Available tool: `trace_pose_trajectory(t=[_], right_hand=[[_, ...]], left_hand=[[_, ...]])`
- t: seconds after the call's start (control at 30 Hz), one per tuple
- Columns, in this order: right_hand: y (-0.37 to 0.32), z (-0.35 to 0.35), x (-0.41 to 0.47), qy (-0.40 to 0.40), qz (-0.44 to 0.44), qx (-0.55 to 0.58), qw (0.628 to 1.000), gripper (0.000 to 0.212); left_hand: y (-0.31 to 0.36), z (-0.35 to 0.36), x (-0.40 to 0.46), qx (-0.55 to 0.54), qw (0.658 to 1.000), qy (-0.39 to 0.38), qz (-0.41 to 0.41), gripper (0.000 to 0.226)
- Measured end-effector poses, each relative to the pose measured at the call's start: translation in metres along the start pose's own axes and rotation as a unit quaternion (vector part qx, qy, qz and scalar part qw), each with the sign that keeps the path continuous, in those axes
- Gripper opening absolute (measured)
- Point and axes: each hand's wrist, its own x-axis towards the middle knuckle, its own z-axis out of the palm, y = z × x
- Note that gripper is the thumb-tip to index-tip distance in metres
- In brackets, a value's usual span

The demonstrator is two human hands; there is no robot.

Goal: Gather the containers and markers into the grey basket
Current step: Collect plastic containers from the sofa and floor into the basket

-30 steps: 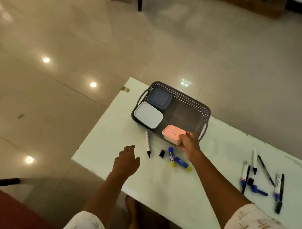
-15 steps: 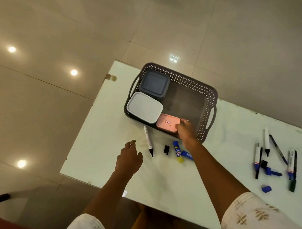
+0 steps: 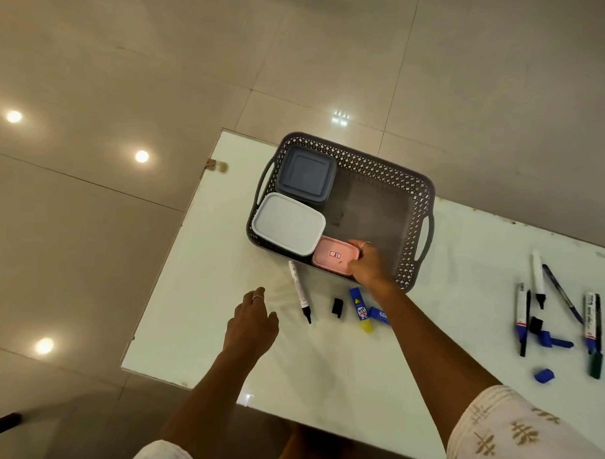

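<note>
The grey basket (image 3: 422,199) stands at the table's far left corner. Inside it lie a dark grey container (image 3: 304,174), a white container (image 3: 287,227) and a pink container (image 3: 332,256) at the near wall. My right hand (image 3: 368,266) grips the pink container's right end inside the basket. My left hand (image 3: 251,322) hovers over the table with loosely curled fingers, holding nothing. Just in front of the basket lie a white marker (image 3: 300,291), a black cap (image 3: 338,306) and a blue-and-yellow marker (image 3: 361,310) with its blue cap (image 3: 377,314).
Several more markers (image 3: 537,277) and loose blue caps (image 3: 544,375) lie on the white table (image 3: 323,367) at the right. The table's left and near edges drop to a glossy tiled floor (image 3: 127,86).
My right hand has lowered the pink container from the basket's near rim down inside, next to the white container. My left hand stayed near the white marker.
</note>
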Motion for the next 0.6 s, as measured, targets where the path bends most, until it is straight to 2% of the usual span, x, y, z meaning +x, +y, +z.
trace_pose_trajectory(t=[0.17,0.27,0.33,0.47,0.6], right_hand=[[-0.018,-0.001,-0.001,0.045,-0.094,-0.048,0.993,0.055],[-0.033,0.005,0.003,0.021,-0.151,-0.085,0.985,0.060],[-0.041,0.012,0.008,0.002,-0.151,-0.094,0.984,0.059],[-0.051,0.022,0.019,0.012,-0.096,-0.066,0.993,0.050],[-0.054,0.027,0.026,0.016,-0.093,-0.060,0.994,0.041]], left_hand=[[0.004,-0.001,0.002,-0.022,1.000,0.016,0.006,0.060],[0.007,-0.005,0.005,-0.036,0.998,0.044,0.027,0.067],[0.009,-0.009,0.008,-0.045,0.995,0.066,0.056,0.073],[0.018,-0.015,0.012,-0.027,0.988,0.090,0.120,0.079],[0.025,-0.017,0.019,-0.025,0.986,0.090,0.135,0.077]])
